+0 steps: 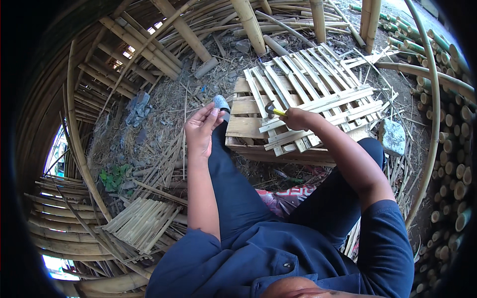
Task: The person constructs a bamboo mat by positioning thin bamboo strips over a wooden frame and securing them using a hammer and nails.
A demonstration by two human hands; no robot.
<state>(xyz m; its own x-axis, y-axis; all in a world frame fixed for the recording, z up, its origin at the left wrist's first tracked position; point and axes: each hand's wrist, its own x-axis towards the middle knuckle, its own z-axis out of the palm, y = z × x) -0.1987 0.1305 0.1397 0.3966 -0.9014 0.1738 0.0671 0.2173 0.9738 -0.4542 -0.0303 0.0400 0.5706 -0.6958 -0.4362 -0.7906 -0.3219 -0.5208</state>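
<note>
My right hand [297, 119] is wrapped round the yellow handle of a small claw hammer [270, 109], its dark head over the near left part of a slatted bamboo panel [313, 79]. The panel lies on a low wooden platform [244, 126], with several pale strips [323, 110] across its near side. Left of the platform, my left hand [200, 128] is raised, thumb and fingertips drawn together in a pinch. Whatever may be between those fingertips is too small to make out. Just beyond them shows the pale speckled toe of my shoe [220, 102].
A pale stone block [392, 137] sits right of the platform. Cut bamboo poles [449, 149] are stacked at the far right. Another slatted bamboo panel [141, 224] lies at the lower left. Bamboo posts [248, 25] stand behind, and offcuts litter the dirt floor.
</note>
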